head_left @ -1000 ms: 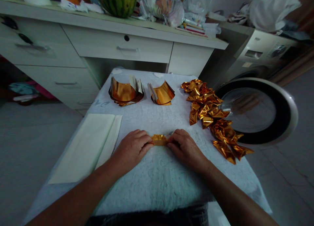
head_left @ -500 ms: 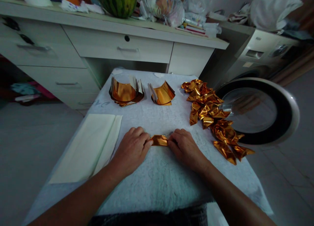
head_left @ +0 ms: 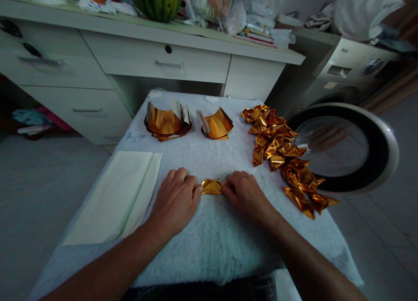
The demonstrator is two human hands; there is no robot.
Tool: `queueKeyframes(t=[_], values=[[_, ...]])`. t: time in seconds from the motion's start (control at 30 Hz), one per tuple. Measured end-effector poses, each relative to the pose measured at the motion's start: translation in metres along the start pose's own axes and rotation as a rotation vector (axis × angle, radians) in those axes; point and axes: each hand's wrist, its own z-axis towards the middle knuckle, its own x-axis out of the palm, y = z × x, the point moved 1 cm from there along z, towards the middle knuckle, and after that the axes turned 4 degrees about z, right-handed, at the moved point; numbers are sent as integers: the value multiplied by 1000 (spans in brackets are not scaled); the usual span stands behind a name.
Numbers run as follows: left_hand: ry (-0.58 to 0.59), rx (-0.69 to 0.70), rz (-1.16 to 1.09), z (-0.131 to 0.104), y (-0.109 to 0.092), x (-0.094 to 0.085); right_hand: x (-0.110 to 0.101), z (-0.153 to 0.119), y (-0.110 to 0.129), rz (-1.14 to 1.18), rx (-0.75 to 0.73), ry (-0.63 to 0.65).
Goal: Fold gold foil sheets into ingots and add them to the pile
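A small strip of shiny gold foil (head_left: 212,187) lies across the cloth-covered table (head_left: 209,231), held at both ends. My left hand (head_left: 179,201) pinches its left end, the fingers closed. At the right end, my right hand (head_left: 244,194) grips the foil between thumb and curled fingers. Two curved stacks of gold foil sheets, a larger one (head_left: 166,121) and a smaller one (head_left: 217,124), stand beyond the hands. Several folded gold foil pieces (head_left: 277,148) are heaped on the right. Pale paper sheets (head_left: 111,196) lie to the left of my left hand.
A white cabinet (head_left: 146,61) with drawers stands behind the table. Its top bears a watermelon (head_left: 156,2), plastic bags and other items. On the right, a washing machine's round door (head_left: 342,147) hangs open beside the table edge.
The visible foil between my hands looks slightly narrower and brighter. My left hand's knuckles have shifted a little; both hands keep their hold.
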Motion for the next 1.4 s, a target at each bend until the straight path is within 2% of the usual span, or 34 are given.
queueKeyframes(t=[0.2,0.47,0.73,1.03,1.13,1.23,1.4], values=[[16,-15,2,-1,0,0,-3,3,1,-54,36,37],[-42,-6,-26,-2,4,-1,-3,2,-1,-55,45,34],[18,-19,-54,-1,6,-2,-3,1,3,-70,56,49],[8,-24,-7,-2,5,-1,3,-3,3,-38,115,-62],[32,-67,-31,-1,4,-1,6,-4,7,-19,9,-92],[86,-114,-46,0,4,-1,9,-4,12,13,-144,-47],[146,-87,-56,2,8,-2,11,-2,20,-2,-107,-4]])
